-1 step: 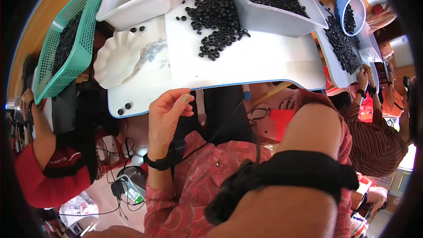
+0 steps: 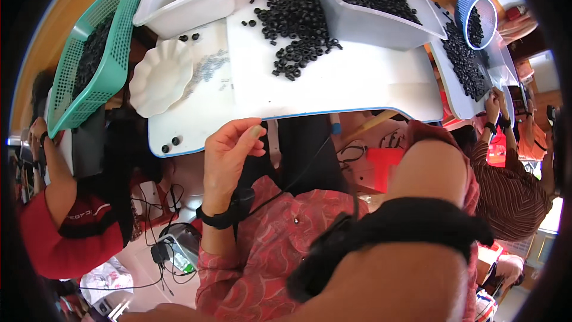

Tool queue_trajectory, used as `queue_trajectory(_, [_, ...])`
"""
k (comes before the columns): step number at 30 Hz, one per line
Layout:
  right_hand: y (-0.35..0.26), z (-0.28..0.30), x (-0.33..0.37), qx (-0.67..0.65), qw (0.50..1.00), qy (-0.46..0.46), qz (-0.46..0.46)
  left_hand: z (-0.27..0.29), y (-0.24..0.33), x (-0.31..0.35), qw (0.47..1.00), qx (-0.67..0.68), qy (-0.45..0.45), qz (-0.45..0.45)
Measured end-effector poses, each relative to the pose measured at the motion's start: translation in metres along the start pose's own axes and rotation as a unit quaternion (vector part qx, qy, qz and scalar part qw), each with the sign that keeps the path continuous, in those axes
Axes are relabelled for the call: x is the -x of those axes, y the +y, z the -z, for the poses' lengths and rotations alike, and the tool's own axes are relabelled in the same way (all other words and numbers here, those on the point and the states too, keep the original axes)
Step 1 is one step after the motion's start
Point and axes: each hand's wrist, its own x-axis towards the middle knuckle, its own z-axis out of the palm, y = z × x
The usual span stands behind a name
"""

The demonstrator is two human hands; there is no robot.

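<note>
My left hand (image 2: 232,152) is held just off the near edge of the white work board (image 2: 286,98), thumb against curled fingers in a pinch. Whatever may be between the fingertips is too small to make out. Close in front of me rises my right arm (image 2: 381,274), a wide black strap round it; the right hand is out of the picture. Past my left hand, a heap of small black ring-shaped parts (image 2: 295,21) is spread on the board. Two loose black parts (image 2: 171,144) lie at the board's near left corner.
A white scalloped dish (image 2: 161,77) stands left on the board. Around it are a green basket (image 2: 122,53), a white tub (image 2: 190,9) and a larger tub (image 2: 381,33) of black parts. Co-workers sit either side; one person's hands (image 2: 493,104) are at the right. Cables (image 2: 164,256) trail below.
The whole view has shifted slightly. My right arm, with its strap, sits a little further right and the strap has tilted; the left hand keeps its pinch.
</note>
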Motion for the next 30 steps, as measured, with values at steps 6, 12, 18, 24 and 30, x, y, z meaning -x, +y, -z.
queue_trajectory(6, [0.003, -0.006, -0.008, -0.016, 1.000, -0.013, -0.003, 0.004, 0.005, 0.006, 1.000, 0.025, 0.005, 0.006])
queue_trajectory(12, [0.012, -0.005, 0.000, -0.039, 0.999, -0.014, 0.002, 0.003, -0.001, 0.005, 1.000, 0.014, 0.010, 0.017])
queue_trajectory(18, [0.008, -0.010, -0.007, -0.055, 0.998, -0.015, -0.001, -0.005, 0.001, 0.004, 1.000, 0.002, 0.001, 0.019])
queue_trajectory(24, [0.024, -0.018, -0.029, -0.129, 0.990, -0.042, 0.021, -0.001, -0.003, 0.006, 1.000, 0.015, 0.013, 0.022])
queue_trajectory(30, [0.029, -0.024, -0.036, -0.185, 0.980, -0.068, 0.017, 0.001, -0.009, 0.005, 1.000, 0.014, -0.004, 0.023])
